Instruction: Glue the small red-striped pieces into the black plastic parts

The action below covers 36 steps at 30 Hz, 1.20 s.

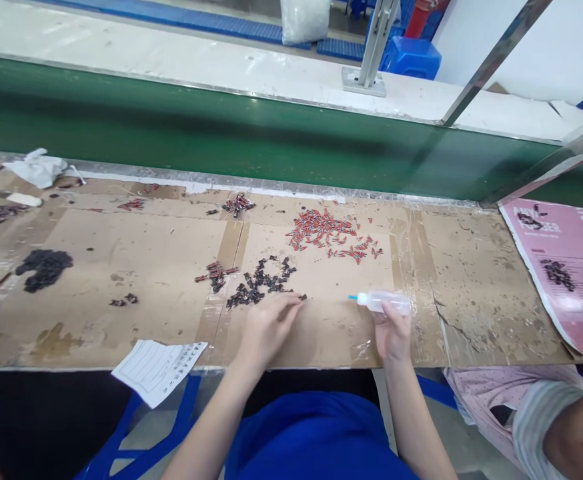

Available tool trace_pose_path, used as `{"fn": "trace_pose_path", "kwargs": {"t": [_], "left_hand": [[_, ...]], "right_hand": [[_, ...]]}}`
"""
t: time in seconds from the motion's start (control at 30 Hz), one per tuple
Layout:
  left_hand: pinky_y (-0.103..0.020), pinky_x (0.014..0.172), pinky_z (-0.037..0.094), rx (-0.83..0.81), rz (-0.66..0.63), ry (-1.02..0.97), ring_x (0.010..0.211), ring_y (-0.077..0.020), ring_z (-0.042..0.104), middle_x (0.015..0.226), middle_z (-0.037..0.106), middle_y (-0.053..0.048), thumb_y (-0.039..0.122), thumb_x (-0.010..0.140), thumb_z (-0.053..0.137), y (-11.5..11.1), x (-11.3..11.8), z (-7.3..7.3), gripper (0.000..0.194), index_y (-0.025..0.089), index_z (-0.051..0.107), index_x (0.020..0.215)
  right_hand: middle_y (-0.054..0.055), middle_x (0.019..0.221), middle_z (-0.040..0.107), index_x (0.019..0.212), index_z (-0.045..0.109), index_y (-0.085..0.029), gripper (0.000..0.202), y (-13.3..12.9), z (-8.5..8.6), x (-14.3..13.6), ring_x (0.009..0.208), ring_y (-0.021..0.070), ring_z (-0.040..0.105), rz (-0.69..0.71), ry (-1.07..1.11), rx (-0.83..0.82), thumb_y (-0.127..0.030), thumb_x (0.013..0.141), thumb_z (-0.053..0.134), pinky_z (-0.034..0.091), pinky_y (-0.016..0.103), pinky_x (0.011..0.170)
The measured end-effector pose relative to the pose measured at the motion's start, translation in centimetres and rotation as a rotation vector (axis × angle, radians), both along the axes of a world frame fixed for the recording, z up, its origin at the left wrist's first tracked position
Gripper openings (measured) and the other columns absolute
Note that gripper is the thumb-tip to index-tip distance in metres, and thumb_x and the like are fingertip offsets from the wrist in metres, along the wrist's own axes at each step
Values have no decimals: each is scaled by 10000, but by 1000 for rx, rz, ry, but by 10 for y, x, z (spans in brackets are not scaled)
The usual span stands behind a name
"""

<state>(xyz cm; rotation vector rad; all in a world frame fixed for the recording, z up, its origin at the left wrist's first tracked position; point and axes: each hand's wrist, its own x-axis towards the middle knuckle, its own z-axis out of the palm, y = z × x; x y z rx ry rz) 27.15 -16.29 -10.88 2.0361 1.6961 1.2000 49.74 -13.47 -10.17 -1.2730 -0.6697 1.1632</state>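
Note:
My right hand (pixel 394 337) is closed around a clear squeeze bottle (pixel 385 301) lying nearly level, its thin blue nozzle pointing left. My left hand (pixel 271 327) is in a pinch at the front of the black parts, with a small black part (pixel 302 297) at its fingertips. Just beyond it spreads a loose pile of small black parts (pixel 256 283). Farther back lies a large heap of small red-and-silver pieces (pixel 321 228). A smaller cluster of red and dark pieces (pixel 216 275) sits left of the black pile.
Cardboard (pixel 166 267) covers the bench. A dark heap (pixel 45 268) lies at left, and a printed paper slip (pixel 159 370) overhangs the front edge. Behind runs a green belt (pixel 196 133). At right are a pink sheet (pixel 566 267) with dark parts and another person's arm (pixel 579 427).

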Motion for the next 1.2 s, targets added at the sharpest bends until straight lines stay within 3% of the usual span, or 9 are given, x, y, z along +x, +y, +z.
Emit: {"fn": "trace_pose_path", "kwargs": {"t": [0.1,0.23,0.4,0.7,1.2], "left_hand": [[-252,701,568,45,-12,-35,719,-151,707,788,758,-26,210,910,561,-7,23,-13,171,201,675,782],[-265,708,578,21,9,-56,742,-159,702,802,755,-26,218,904,584,-8,27,-20,128,204,686,830],[-272,743,584,-25,3,-80,786,-163,705,851,762,-31,234,899,591,-8,23,-19,121,209,709,900],[-305,802,584,-290,47,-208,808,-176,713,875,766,-22,245,859,606,-5,24,-15,124,242,727,835],[-286,738,599,-405,26,-285,737,-177,737,803,773,-2,180,787,649,3,23,-7,78,227,710,774]], "right_hand": [[-33,547,560,727,644,-177,326,0,-2,-8,452,83,445,13,57,-50,-453,604,766,310,209,425],[13,664,664,743,661,-180,334,-5,-2,-15,570,138,576,57,-44,-49,-450,590,784,400,232,478],[43,705,705,732,680,-174,297,-6,-1,-24,668,198,655,125,-224,-13,-441,634,768,509,306,614],[40,611,689,645,645,-189,289,-7,-6,-32,571,185,620,167,-398,-13,-463,661,736,509,301,543],[46,668,706,676,676,-176,261,-7,-4,-33,620,188,631,209,-385,-29,-430,681,734,518,313,601]]}}
